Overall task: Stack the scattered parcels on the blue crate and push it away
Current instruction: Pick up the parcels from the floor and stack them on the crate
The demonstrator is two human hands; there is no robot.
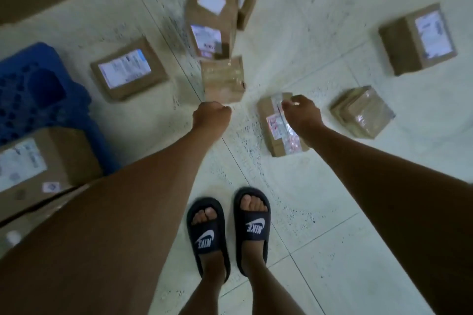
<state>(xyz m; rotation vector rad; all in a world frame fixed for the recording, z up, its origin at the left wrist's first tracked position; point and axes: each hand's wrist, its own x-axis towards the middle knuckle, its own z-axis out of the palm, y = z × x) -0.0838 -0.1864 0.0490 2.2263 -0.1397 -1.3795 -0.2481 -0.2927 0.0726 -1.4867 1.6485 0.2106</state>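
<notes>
The blue crate [38, 100] sat at your left edge, one labelled parcel [46, 163] already on its near end. The taped parcel [279, 125] under your right hand [302, 115] lay on the tiled floor [332, 225], long axis running away from you. Your right fingers curled over its far end. Your left hand [211, 116] was fisted, empty, just short of the small wrapped parcel [222, 79].
</notes>
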